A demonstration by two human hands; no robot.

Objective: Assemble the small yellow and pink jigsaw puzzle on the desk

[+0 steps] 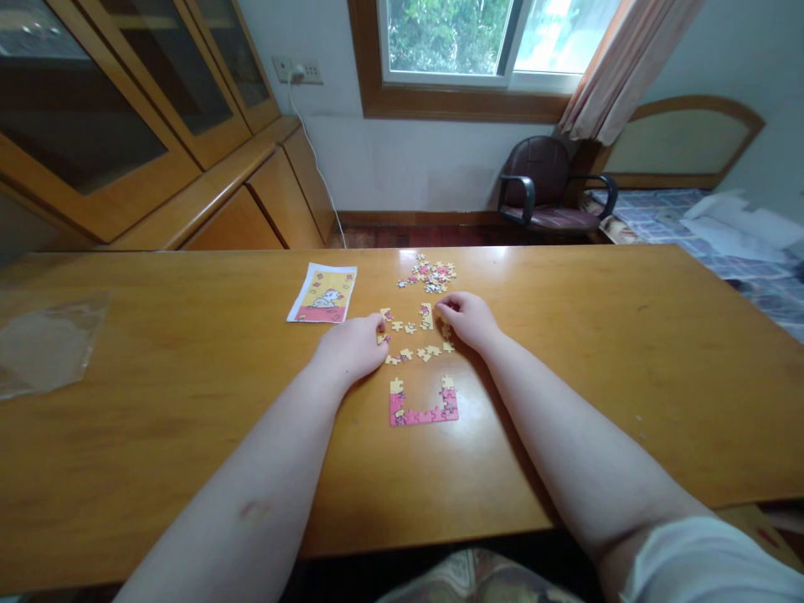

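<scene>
My left hand (353, 345) rests on the wooden table (188, 402), fingers curled and pinched on a small yellow puzzle piece (380, 337). My right hand (466, 319) lies just to the right, fingers bent with their tips down among loose yellow puzzle pieces (420, 333); whether it holds one is unclear. Nearer me lies a partly joined pink-and-yellow puzzle frame (423, 404), U-shaped. A heap of unsorted pieces (430, 275) sits farther back. A reference picture card (322, 292) lies to the left of the pieces.
A clear plastic bag (47, 343) lies at the table's left. Wooden cabinets (157, 126) line the left wall. A dark armchair (549, 188) stands under the window, with a bed (722, 234) at the right.
</scene>
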